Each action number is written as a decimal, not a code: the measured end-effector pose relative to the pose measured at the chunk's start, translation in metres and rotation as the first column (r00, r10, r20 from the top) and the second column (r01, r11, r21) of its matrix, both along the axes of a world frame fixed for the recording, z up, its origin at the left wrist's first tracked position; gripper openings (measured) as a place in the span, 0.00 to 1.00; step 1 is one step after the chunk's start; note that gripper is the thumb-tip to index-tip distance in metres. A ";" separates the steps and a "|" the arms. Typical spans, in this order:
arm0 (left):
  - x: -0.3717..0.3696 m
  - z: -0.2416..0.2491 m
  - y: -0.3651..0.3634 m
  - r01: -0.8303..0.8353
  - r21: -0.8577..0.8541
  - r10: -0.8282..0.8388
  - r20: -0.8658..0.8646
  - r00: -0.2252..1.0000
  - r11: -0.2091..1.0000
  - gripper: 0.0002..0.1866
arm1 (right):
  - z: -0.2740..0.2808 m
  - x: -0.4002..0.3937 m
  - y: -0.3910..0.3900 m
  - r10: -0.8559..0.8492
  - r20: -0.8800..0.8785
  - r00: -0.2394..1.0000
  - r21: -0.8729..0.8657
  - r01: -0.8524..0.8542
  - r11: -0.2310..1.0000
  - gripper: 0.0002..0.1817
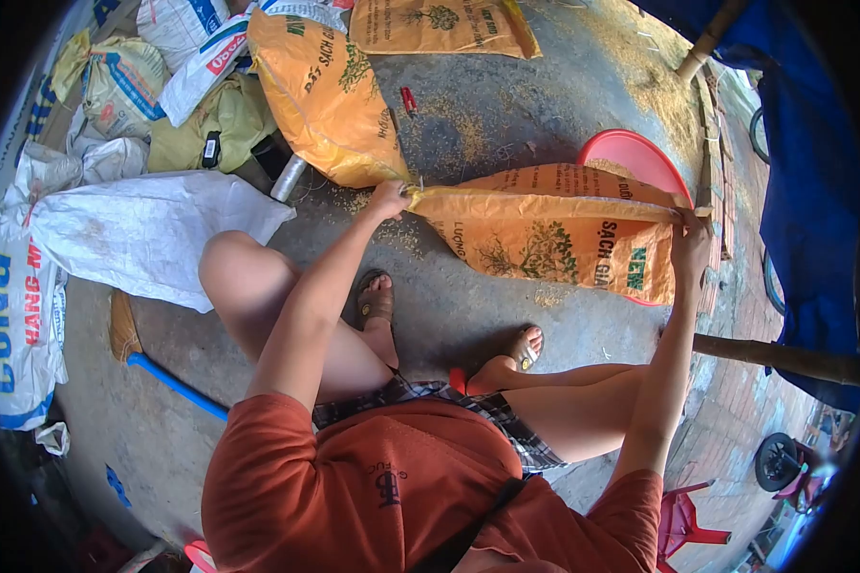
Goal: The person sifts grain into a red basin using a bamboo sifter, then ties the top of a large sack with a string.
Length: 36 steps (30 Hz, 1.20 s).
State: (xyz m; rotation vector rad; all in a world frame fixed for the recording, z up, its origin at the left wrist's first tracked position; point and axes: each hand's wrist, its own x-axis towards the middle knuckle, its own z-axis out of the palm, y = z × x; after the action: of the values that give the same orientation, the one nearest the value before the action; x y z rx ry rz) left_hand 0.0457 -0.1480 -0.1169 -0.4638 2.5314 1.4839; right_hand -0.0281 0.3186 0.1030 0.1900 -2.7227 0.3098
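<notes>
An orange printed sack is stretched sideways in front of my knees, its pale folded edge running between my two hands. My left hand is closed on the gathered, yellowish left end of this sack. At the other end, my right hand grips the sack's right corner. A second orange sack, bulging, lies just beyond my left hand, close to its fingers. Behind the stretched sack sits a red basin with some grain showing inside; the sack hides its near part.
Grain is scattered over the concrete floor. White sacks lie at left, beside a spool of thread. A small red tool lies ahead. A blue-handled broom is at left, a wooden pole and blue tarp at right.
</notes>
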 end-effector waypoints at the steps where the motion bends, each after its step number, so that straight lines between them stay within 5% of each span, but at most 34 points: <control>1: 0.000 0.002 0.007 -0.004 0.003 0.004 -0.001 1.000 1.000 0.11 | -0.002 -0.001 -0.001 0.004 -0.001 1.000 0.003 -0.004 1.000 0.12; 5: -0.002 -0.011 0.023 -0.137 -0.029 0.136 -0.046 0.990 0.990 0.09 | -0.005 0.008 -0.014 -0.026 0.079 0.997 0.147 0.014 0.989 0.27; 7: -0.003 -0.013 0.024 -0.041 -0.113 0.045 0.038 0.998 0.993 0.09 | 0.000 0.024 -0.043 -0.187 -0.215 0.958 0.307 0.248 0.919 0.31; 11: 0.000 -0.008 0.039 -0.097 -0.222 0.085 -0.061 0.994 0.970 0.08 | 0.020 0.054 -0.115 0.331 -0.311 0.891 0.101 -0.315 0.944 0.31; 14: -0.002 0.001 0.053 -0.021 -0.362 -0.073 -0.243 0.967 0.932 0.08 | -0.002 0.073 -0.162 0.543 -0.075 0.837 0.120 -0.533 0.838 0.29; 16: -0.004 0.018 0.064 0.081 -0.427 -0.187 -0.213 0.959 0.901 0.08 | -0.029 0.069 -0.184 0.613 0.040 0.789 0.148 -0.612 0.777 0.29; 18: -0.004 0.044 0.076 0.192 -0.481 -0.313 -0.184 0.932 0.855 0.07 | -0.055 0.063 -0.198 0.593 0.181 0.785 0.144 -0.617 0.773 0.31; 21: 0.002 0.082 0.088 0.222 -0.471 -0.425 -0.385 0.819 0.854 0.08 | -0.112 0.050 -0.206 0.531 0.274 0.802 0.101 -0.573 0.813 0.33; 23: 0.007 0.094 0.079 0.372 -0.028 -0.372 -0.027 0.928 0.928 0.09 | -0.133 0.047 -0.211 0.494 0.507 0.707 -0.076 -0.534 0.842 0.27; 24: 0.008 0.087 0.071 0.374 0.006 -0.374 0.011 0.927 0.928 0.11 | -0.145 0.046 -0.211 0.494 0.512 0.703 -0.082 -0.532 0.843 0.27; 26: 0.012 0.064 0.057 0.329 0.070 -0.332 0.031 0.943 0.942 0.11 | -0.162 0.045 -0.209 0.531 0.578 0.619 -0.444 -0.307 0.842 0.17; 31: 0.008 0.068 0.044 0.372 0.138 -0.391 0.156 0.907 0.918 0.14 | -0.171 0.058 -0.211 0.522 0.438 0.732 -0.500 -0.284 0.818 0.12; 32: 0.005 0.062 0.037 0.342 0.340 -0.418 0.185 0.889 0.876 0.21 | -0.173 0.058 -0.209 0.542 0.424 0.725 -0.574 -0.247 0.781 0.13; 34: 0.011 0.071 0.041 0.332 0.254 -0.382 0.182 0.906 0.908 0.25 | -0.177 0.058 -0.204 0.541 0.430 0.723 -0.582 -0.235 0.778 0.13; 36: 0.019 0.075 0.045 0.410 -0.005 -0.408 0.084 0.909 0.912 0.37 | -0.181 0.059 -0.205 0.543 0.435 0.719 -0.591 -0.227 0.774 0.13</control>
State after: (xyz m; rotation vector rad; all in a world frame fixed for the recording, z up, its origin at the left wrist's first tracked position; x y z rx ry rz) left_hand 0.0642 -0.1029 -0.0418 0.0120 2.3894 1.2513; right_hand 0.0309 0.1138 -0.0776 0.6389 -3.0279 1.4126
